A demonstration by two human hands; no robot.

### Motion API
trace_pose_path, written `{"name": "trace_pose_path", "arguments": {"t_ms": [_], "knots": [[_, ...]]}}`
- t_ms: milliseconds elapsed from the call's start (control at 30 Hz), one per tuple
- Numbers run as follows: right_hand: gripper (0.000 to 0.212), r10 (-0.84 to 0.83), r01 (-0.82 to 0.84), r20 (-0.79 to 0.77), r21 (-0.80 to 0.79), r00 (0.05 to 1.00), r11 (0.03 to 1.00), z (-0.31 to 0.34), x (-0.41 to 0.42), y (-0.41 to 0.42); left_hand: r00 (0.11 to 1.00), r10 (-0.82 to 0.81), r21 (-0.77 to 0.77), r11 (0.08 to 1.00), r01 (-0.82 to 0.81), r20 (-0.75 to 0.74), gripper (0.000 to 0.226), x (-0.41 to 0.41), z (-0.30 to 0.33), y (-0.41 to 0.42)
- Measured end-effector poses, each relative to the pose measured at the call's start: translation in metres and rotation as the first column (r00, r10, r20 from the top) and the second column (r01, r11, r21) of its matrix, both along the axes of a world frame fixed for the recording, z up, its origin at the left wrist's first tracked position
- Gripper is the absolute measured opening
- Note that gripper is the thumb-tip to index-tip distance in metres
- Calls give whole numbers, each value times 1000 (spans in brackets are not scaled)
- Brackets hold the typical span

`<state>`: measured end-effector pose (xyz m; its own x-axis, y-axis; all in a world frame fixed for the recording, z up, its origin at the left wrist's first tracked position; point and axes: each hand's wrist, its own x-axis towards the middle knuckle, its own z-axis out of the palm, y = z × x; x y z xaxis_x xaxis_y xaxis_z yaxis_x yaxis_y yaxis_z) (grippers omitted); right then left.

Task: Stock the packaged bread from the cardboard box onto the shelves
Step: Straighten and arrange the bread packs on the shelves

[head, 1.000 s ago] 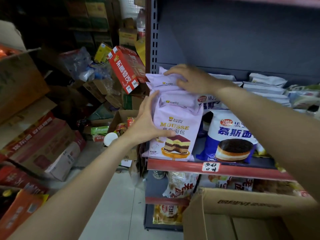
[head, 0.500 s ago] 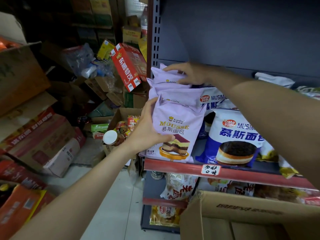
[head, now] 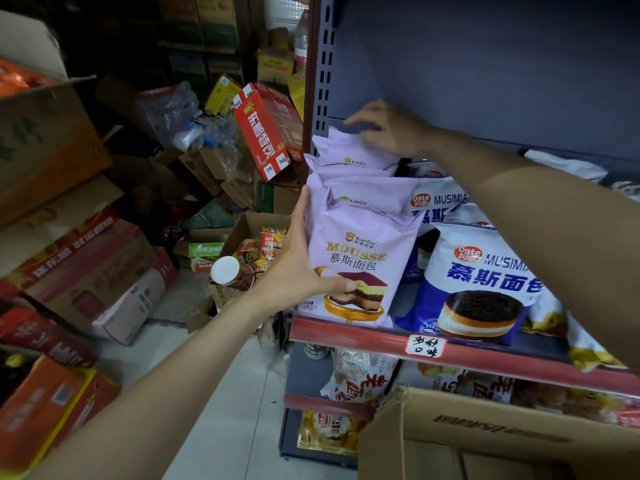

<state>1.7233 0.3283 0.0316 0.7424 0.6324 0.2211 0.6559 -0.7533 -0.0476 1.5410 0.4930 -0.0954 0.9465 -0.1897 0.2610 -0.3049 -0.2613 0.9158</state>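
Packaged bread in lilac mousse wrappers point(head: 349, 268) stands in a row at the left end of the shelf point(head: 460, 353), just inside the red front lip, as a person straightens the stock. Left of the upright, the left hand point(head: 294, 268) presses flat against the outer side of the front packet, fingers straight and together, thumb across its printed face. A second ago that hand sat lower on the same packet; it has since slid up the side, and the row looks squarer. Further back, the right hand point(head: 388, 133) rests on the rearmost lilac packet point(head: 353, 150), fingers spread and loosely bent over its top, having reached deeper toward the back panel. To the right, blue-and-white packets point(head: 481, 282) fill the neighbouring stretch. At the bottom right, the cardboard box point(head: 485, 431) stands open, its contents out of view. The batch appears placed; another trip to the box likely follows.
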Motion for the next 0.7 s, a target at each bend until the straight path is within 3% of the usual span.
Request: {"name": "trace_pose_path", "arguments": {"t_ms": [200,333,500,600,700], "knots": [[34,-201,206,-65,77,977,976,0,6,12,999,-17,-27,1000,16,-48,128,3,-6,-1],[20,-295,306,-101,111,950,946,-8,11,23,999,-4,-15,1000,3,-43,128,4,-7,1],[16,-259,252,-13,291,966,923,-18,12,21,999,-5,-12,1000,5,-54,129,7,-10,2],[20,-150,139,51,171,987,975,-18,10,23,998,-7,-10,1000,6,-67,130,8,-11,2],[27,-110,110,-16,2,994,994,-17,11,28,998,-3,-6,1000,3,-69,130,8,-11,3]]}}
